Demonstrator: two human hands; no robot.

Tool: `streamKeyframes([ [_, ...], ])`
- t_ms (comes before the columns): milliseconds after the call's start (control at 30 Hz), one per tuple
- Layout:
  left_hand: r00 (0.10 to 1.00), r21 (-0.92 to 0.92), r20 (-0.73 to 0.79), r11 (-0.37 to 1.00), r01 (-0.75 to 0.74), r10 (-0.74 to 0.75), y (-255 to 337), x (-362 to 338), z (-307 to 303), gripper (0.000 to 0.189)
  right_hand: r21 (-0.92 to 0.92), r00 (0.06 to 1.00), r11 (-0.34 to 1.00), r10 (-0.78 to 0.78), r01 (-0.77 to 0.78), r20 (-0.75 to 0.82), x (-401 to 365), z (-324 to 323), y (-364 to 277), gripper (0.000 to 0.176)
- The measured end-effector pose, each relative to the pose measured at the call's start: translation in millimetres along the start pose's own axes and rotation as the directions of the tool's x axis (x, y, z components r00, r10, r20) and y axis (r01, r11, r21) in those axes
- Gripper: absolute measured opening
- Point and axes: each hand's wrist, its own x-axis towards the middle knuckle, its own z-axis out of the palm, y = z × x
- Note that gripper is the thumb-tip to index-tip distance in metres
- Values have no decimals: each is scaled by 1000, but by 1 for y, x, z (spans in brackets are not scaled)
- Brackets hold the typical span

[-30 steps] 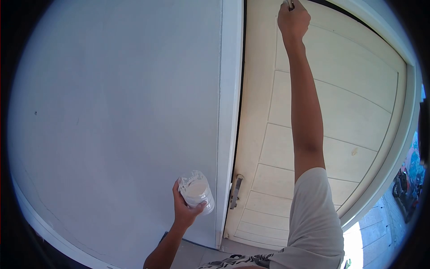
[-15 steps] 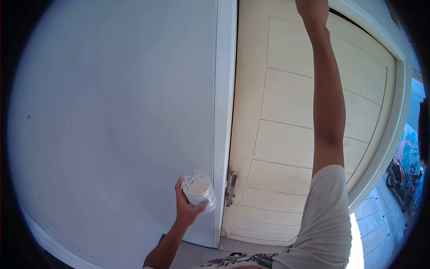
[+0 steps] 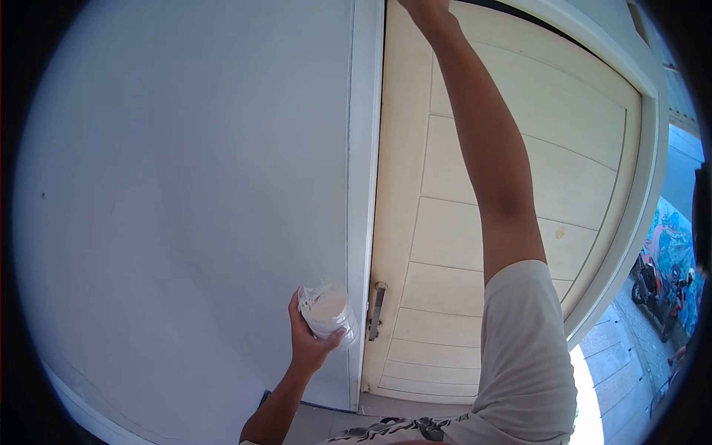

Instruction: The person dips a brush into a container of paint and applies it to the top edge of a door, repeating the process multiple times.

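My left hand [image 3: 311,341] is wrapped around a tub in crinkled clear plastic [image 3: 326,310], with a pale, creamy-looking top. The thumb lies across its near side and the torn plastic edge sticks up above it. Behind the tub is the white wall, close to the door frame. My right arm stretches high up in front of the cream door [image 3: 452,230]. At the top edge of the view only the wrist and part of my right hand [image 3: 426,9] show; its fingers are cut off, so what it holds or touches is hidden.
A metal handle [image 3: 377,311] is on the door's left side, beside the white frame [image 3: 360,185]. The pale wall [image 3: 185,185] fills the left. Out to the right, a motorcycle [image 3: 653,297] stands on paving near a colourful mural [image 3: 671,237].
My right arm has swung left across the door, its hand still at the top edge. My left hand keeps its grip on the tub. The view has turned slightly to the right.
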Motion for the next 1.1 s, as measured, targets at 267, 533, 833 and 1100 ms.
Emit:
streamKeyframes([
  [267,1000,-15,2,1000,14,-14,-4,-2,-4,104,-203,909,976,-148,72,-389,-7,-100,108,16],
  [533,998,-23,46,999,32,-31,-3,-1,3,103,74,974,995,-54,72,-222,-8,-75,66,16],
  [833,997,-25,75,999,37,-35,-17,0,11,103,-10,963,996,-91,92,-253,3,-97,137,15],
  [1100,997,-2,66,1000,27,-27,-6,-1,37,104,-415,835,886,-60,-208,-546,12,-241,256,25],
])
